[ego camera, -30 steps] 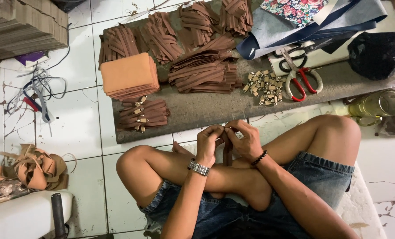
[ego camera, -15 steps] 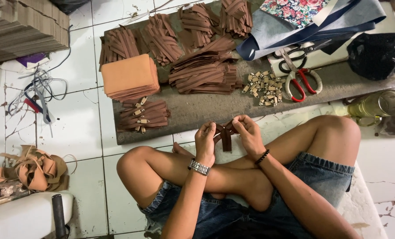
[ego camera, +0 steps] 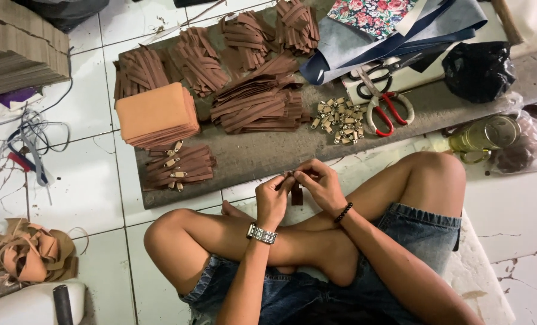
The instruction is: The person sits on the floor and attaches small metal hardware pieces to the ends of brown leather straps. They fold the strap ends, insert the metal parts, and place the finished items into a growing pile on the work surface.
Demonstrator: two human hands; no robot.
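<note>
Going left to right: small pile of finished brown leather strips with metal clasps (ego camera: 177,167) on the board, maybe five clasps showing. Left hand (ego camera: 273,201) and right hand (ego camera: 321,185) both pinch one dark brown strip (ego camera: 296,192) over the crossed legs. Loose heap of silver clasps (ego camera: 339,118) remains, so plenty's left.

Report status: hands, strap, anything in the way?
Left hand and right hand both pinch one brown strap over the crossed legs. Clasp pile and scissors ahead, apart. Nothing blocking.
</note>
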